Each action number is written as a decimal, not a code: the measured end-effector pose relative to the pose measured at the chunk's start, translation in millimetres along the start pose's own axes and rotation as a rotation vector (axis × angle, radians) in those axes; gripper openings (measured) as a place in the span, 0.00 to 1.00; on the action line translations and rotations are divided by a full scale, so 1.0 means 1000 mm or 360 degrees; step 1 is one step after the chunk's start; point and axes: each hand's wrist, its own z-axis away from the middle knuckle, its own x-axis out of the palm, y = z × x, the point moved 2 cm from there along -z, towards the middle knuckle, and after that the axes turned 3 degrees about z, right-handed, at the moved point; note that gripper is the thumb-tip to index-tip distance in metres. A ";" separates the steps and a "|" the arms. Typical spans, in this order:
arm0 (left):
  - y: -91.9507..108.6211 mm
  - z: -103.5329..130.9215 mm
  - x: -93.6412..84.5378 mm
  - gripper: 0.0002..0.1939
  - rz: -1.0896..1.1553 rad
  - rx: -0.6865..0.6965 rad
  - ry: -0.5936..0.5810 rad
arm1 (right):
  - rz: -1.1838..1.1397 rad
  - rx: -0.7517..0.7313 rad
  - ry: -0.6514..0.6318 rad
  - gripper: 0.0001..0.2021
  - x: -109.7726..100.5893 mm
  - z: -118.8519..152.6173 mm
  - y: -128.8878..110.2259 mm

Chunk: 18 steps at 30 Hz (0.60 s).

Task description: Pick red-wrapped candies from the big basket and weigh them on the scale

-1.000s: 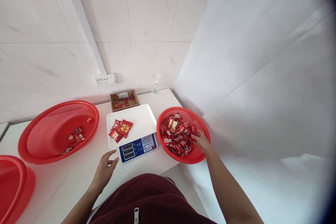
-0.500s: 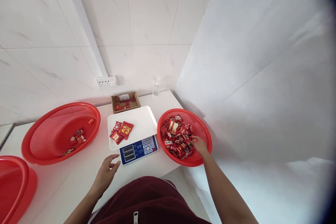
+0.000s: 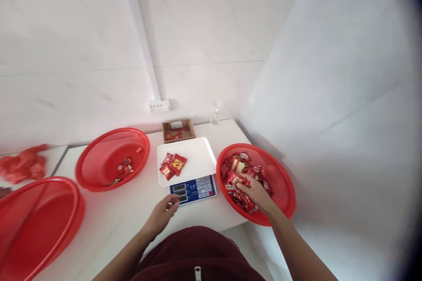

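My right hand (image 3: 257, 192) is over the right red basket (image 3: 286, 184), its fingers pinching a small red candy packet (image 3: 236, 179). Beneath it lies a heap of red wrapped packets (image 3: 244, 199), with one pale-and-red piece (image 3: 238, 166) among them. My left hand (image 3: 161, 216) hovers by the front left corner of the blue-panelled scale (image 3: 191, 189), empty, with fingers loosely bent and apart. On the scale's white tray (image 3: 198, 156) rest several red packets (image 3: 173, 165), one with yellow lettering.
A cardboard box (image 3: 179, 131) with red packets stands behind the scale, near a clear plastic bottle (image 3: 215, 115). Leftward are a red basket (image 3: 99, 158) holding a few packets, another red basket (image 3: 74, 210), and a red plastic bag (image 3: 24, 164). A wall rises at right.
My right hand has moved left across the heap and lifted a red packet. The view has turned left, bringing the red bag into sight. The packets on the scale tray stay put.
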 end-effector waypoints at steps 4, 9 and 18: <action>0.009 0.003 0.022 0.23 0.0199 0.0012 -0.0278 | -0.0065 -0.0117 -0.0792 0.08 0.091 0.021 -0.048; 0.003 0.000 0.025 0.17 0.0298 -0.0016 -0.0299 | -0.0072 -0.0113 -0.0976 0.04 0.154 0.031 -0.060; -0.015 -0.013 -0.031 0.21 0.0774 -0.0249 0.0190 | 0.0228 -0.0244 0.0004 0.11 0.082 0.003 -0.010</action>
